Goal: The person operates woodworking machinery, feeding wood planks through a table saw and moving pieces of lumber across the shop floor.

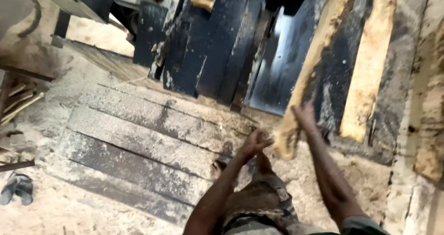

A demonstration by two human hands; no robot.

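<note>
A long pale rough-sawn wooden plank (314, 64) leans tilted, its lower end close to me and its upper end up at the top right. My right hand (305, 117) rests on the plank's right side near the lower end. My left hand (253, 143) is at the plank's bottom end, fingers reaching toward it; whether it grips is blurred. My leg in camouflage trousers (263, 202) and a bare foot (219, 166) stand on dusty boards below.
Several dark planks (222, 45) lean upright at the back. Another pale plank (370, 64) leans to the right. Flat dusty boards (138, 142) lie on a sawdust-covered floor. A pair of sandals (17, 189) sits at the lower left, thin wood strips (18, 103) at the left.
</note>
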